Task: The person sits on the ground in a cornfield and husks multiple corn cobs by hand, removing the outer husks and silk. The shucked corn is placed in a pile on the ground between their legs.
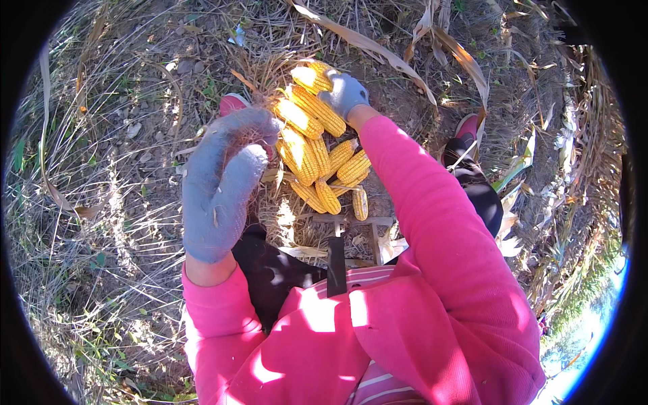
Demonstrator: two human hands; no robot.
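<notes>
My right hand [346,94], in a grey knit glove, is at the far end of a pile of husked yellow corn ears [298,152]. Its fingers grip the end of an ear of corn [309,78] on top of the pile. Closer to the camera, my left hand [223,187] is raised at the pile's left side, also gloved. Its fingers and thumb curl around brown strands of corn silk [243,134]; the fingertips are partly hidden. One short ear [360,203] lies apart at the near right edge of the pile.
Dry grass and straw [101,243] cover the soil to the left. A long dried corn leaf [369,45] arches across the far side. My pink shoes [233,103] flank the pile. Below the pile is a wooden frame [354,220]; husks and stalks [572,136] stand at right.
</notes>
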